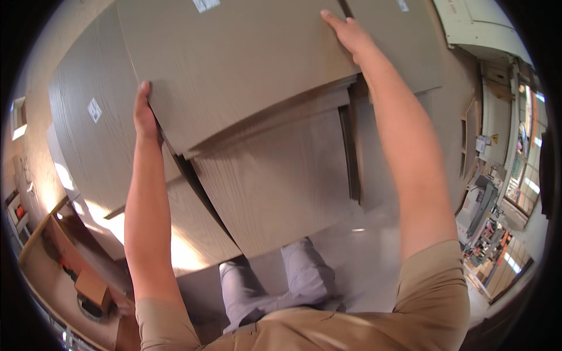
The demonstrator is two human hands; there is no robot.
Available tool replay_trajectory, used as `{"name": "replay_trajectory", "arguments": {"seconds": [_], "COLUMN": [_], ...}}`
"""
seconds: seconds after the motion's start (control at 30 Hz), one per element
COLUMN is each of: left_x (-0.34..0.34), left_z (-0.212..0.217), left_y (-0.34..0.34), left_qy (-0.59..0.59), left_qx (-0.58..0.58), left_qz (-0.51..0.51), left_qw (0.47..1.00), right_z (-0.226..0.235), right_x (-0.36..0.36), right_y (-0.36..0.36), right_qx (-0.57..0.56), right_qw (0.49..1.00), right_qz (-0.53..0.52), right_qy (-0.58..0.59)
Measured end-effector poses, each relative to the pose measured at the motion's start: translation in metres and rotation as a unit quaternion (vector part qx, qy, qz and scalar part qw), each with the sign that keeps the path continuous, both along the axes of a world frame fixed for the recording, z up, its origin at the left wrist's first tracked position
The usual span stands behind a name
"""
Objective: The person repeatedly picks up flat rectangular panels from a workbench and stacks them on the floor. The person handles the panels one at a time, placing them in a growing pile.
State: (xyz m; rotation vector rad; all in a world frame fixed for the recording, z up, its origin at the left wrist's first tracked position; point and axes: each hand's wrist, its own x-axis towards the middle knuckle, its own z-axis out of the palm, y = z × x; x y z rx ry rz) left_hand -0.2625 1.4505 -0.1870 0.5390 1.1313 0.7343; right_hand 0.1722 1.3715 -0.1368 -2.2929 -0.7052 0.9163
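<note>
A large grey-brown wood-grain panel lies across the upper middle, with a white label near its far edge. My left hand grips its left edge, thumb up along the side and fingers mostly hidden. At the right edge, my right hand holds on with the thumb over the top; its other fingers are out of sight. Several more panels show beneath, their edges offset. Nearer to me lies a lower wood-grain panel, with dark gaps along both sides.
Matching panels lie to the left, and another labelled panel to the right. At lower left stands an open wooden bin with a cardboard box. A pale machine and cluttered equipment line the right side.
</note>
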Motion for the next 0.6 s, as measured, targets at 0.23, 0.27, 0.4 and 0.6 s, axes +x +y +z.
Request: {"name": "replay_trajectory", "arguments": {"seconds": [0.23, 0.27, 0.4, 0.6], "left_x": [0.002, 0.004, 0.012, 0.013], "left_z": [0.005, 0.007, 0.018, 0.013], "left_y": [-0.015, -0.017, -0.027, -0.036], "left_qy": [0.020, 0.028, 0.059, 0.129], "left_qx": [0.020, 0.000, 0.000, 0.042], "left_qz": [0.034, 0.038, 0.021, 0.090], "left_qw": [0.999, 0.999, 0.998, 0.987], "right_z": [0.006, 0.006, 0.006, 0.018], "right_x": [-0.013, -0.012, -0.009, -0.015], "right_y": [-0.019, -0.020, -0.023, -0.041], "right_qx": [-0.034, -0.036, -0.027, -0.032], "right_qw": [0.998, 0.998, 0.999, 0.999], "right_qz": [-0.013, -0.015, -0.008, -0.022], "right_qy": [-0.045, -0.045, -0.033, 0.005]}}
